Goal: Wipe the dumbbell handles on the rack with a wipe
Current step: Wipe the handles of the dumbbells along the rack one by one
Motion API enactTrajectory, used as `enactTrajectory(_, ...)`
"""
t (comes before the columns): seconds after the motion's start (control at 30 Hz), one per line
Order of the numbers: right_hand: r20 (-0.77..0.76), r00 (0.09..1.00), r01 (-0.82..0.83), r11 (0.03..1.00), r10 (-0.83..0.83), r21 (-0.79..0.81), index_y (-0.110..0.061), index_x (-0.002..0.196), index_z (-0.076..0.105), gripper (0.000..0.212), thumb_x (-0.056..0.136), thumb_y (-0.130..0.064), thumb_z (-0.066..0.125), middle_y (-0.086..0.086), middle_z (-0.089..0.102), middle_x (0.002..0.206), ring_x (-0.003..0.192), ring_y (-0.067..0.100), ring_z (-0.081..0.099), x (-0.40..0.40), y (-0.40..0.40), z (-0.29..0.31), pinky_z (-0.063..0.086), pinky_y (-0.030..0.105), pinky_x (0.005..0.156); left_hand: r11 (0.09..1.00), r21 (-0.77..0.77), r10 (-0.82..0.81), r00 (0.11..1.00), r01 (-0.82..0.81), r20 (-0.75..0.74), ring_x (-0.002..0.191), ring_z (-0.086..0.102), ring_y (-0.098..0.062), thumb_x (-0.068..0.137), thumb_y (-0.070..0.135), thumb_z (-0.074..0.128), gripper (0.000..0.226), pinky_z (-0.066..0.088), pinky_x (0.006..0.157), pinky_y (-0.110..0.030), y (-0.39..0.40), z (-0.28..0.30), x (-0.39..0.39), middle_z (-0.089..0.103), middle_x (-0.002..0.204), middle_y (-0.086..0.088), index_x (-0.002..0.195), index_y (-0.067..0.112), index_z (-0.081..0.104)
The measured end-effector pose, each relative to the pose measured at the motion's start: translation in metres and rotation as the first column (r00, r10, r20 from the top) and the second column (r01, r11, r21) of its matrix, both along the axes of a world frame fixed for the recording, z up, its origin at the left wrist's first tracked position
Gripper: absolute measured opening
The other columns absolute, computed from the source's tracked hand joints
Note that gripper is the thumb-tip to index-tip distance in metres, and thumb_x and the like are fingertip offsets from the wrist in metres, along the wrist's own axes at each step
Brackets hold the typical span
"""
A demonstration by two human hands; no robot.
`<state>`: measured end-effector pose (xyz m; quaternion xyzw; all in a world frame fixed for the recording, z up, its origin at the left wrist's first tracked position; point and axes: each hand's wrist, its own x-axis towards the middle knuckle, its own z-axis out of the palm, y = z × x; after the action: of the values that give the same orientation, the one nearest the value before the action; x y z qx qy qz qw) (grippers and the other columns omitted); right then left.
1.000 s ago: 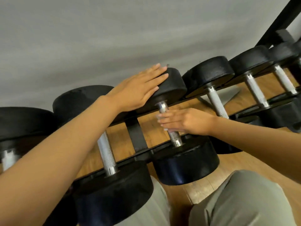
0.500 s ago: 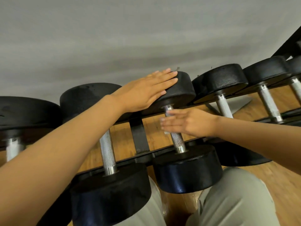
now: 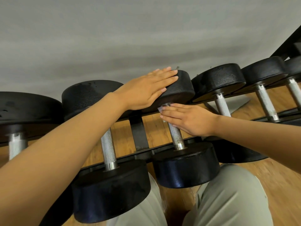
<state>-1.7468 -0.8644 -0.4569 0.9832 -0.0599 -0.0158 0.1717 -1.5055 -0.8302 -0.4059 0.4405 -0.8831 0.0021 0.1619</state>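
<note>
Head camera view, looking down on a black dumbbell rack (image 3: 139, 131) against a grey wall (image 3: 114, 38), with a wooden floor (image 3: 268, 173) showing between its rails. Black round-headed dumbbells lie side by side along the rack, their knurled silver handles running front to back. A person's knees in pale grey-green trousers (image 3: 228, 201) sit just below the near heads.

The left hand (image 3: 146, 90) rests palm down on the far head (image 3: 177, 90) of the middle dumbbell, fingers (image 3: 166, 77) straight and together, lying flat rather than gripping. The left forearm crosses over the neighbouring dumbbell's handle (image 3: 108, 149) and hides its upper part.

The right hand (image 3: 190, 118) lies across the upper part of the middle dumbbell's handle (image 3: 176, 136), just below the far head. Its fingers (image 3: 171, 114) are stretched out nearly flat, pressing a small white wipe (image 3: 160, 109) against the metal; only a corner of the wipe peeks out past the fingertips. More dumbbells (image 3: 223, 93) continue to the right, untouched.
</note>
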Motion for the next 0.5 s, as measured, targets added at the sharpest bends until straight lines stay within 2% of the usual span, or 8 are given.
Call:
enactTrajectory(0.1, -0.016, 0.999, -0.03, 0.997, 0.031, 0.064, -0.008, 0.14, 0.051, 0.047, 0.101, -0.026, 0.032, 0.01, 0.049, 0.146, 0.139, 0.022, 0.04, -0.004, 0.003, 0.0, 0.016, 0.034, 0.119, 1.0, 0.006, 0.0, 1.0, 0.0, -0.01, 0.15, 0.003, -0.009, 0.106, 0.026, 0.025, 0.051, -0.007, 0.118, -0.013, 0.002, 0.001, -0.001, 0.016, 0.164, -0.001, 0.156, 0.013, 0.023)
enactTrajectory(0.2, -0.107, 0.985, -0.116, 0.977, 0.136, 0.176, -0.016, 0.143, 0.048, 0.046, 0.103, -0.031, 0.032, 0.0, 0.041, 0.151, 0.145, 0.012, 0.027, -0.017, 0.008, 0.001, 0.011, 0.033, 0.121, 1.0, 0.004, -0.003, 1.0, 0.003, -0.018, 0.15, 0.003, -0.01, 0.106, 0.026, 0.025, 0.051, -0.007, 0.118, -0.014, 0.002, 0.001, -0.002, 0.017, 0.164, -0.002, 0.156, 0.012, 0.024)
enactTrajectory(0.27, -0.132, 0.97, -0.175, 0.96, 0.207, 0.218, -0.019, 0.144, 0.048, 0.044, 0.104, -0.033, 0.034, -0.003, 0.042, 0.151, 0.145, 0.009, 0.025, -0.02, 0.006, 0.005, 0.013, 0.035, 0.121, 1.0, 0.003, 0.0, 1.0, 0.0, -0.018, 0.149, 0.003, -0.009, 0.106, 0.026, 0.024, 0.052, -0.007, 0.118, -0.014, 0.002, 0.0, -0.001, 0.017, 0.164, -0.002, 0.155, 0.012, 0.024)
enactTrajectory(0.37, -0.102, 0.961, -0.244, 0.961, 0.258, 0.132, -0.018, 0.139, 0.054, 0.042, 0.104, -0.032, 0.035, -0.001, 0.051, 0.145, 0.14, 0.012, 0.037, -0.012, -0.006, 0.009, 0.023, 0.04, 0.118, 1.0, 0.005, 0.002, 1.0, -0.002, -0.015, 0.149, 0.003, -0.008, 0.106, 0.027, 0.024, 0.052, -0.007, 0.118, -0.014, 0.002, 0.0, -0.002, 0.017, 0.164, -0.001, 0.155, 0.013, 0.024)
enactTrajectory(0.5, 0.039, 0.98, -0.199, 0.979, 0.197, 0.036, -0.01, 0.13, 0.062, 0.046, 0.108, -0.028, 0.026, 0.005, 0.062, 0.132, 0.127, 0.019, 0.054, 0.005, -0.014, 0.007, 0.031, 0.043, 0.114, 1.0, 0.011, 0.007, 1.0, -0.007, -0.005, 0.148, 0.001, -0.007, 0.106, 0.027, 0.024, 0.052, -0.007, 0.117, -0.013, 0.002, 0.002, -0.002, 0.016, 0.164, -0.001, 0.155, 0.013, 0.023)
